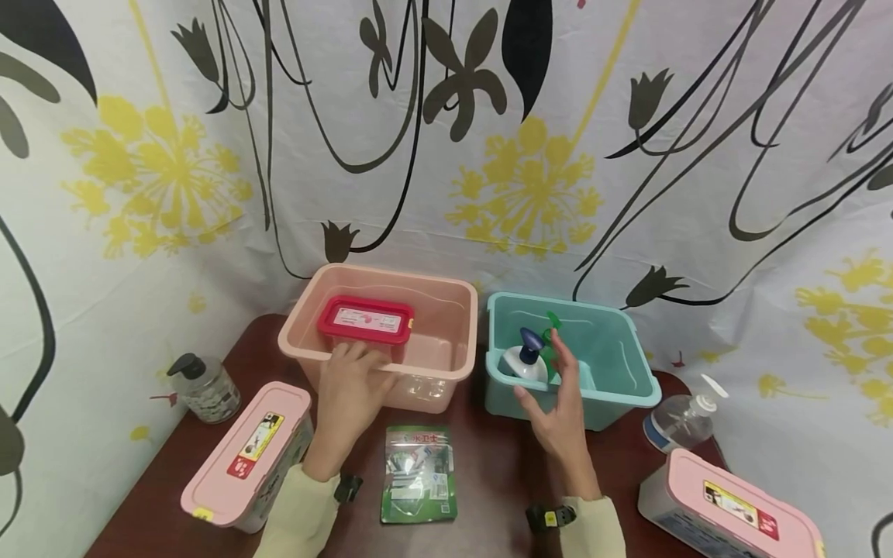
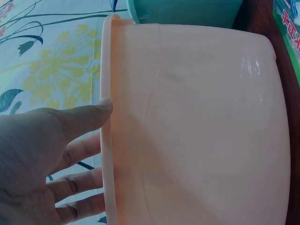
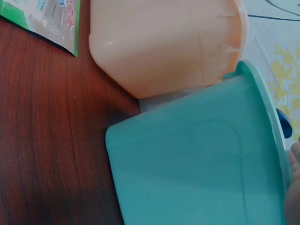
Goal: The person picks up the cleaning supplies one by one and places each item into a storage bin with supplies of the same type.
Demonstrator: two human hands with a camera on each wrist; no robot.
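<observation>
A peach bin [image 1: 462,325] stands at the back, holding a box with a red lid [image 1: 366,318]. My left hand [image 1: 351,399] is at its front rim; the left wrist view shows the thumb touching the rim and the other fingers spread, passing behind it. Those fingertips are hidden, so contact with the red-lidded box cannot be seen. To the right stands a teal bin [image 1: 635,341] with a white pump bottle [image 1: 523,363] and a green pump bottle [image 1: 550,356] inside. My right hand [image 1: 561,411] reaches over its front rim with thumb and fingers spread, close to the bottles.
A green-edged pouch [image 1: 418,474] lies between my forearms. Pink-lidded boxes stand at left [image 1: 251,453] and right [image 1: 732,508]. A black-topped pump bottle [image 1: 205,387] is at far left, a clear pump bottle [image 1: 680,418] at right. Patterned cloth [image 1: 446,194] hangs behind the table [image 1: 488,473].
</observation>
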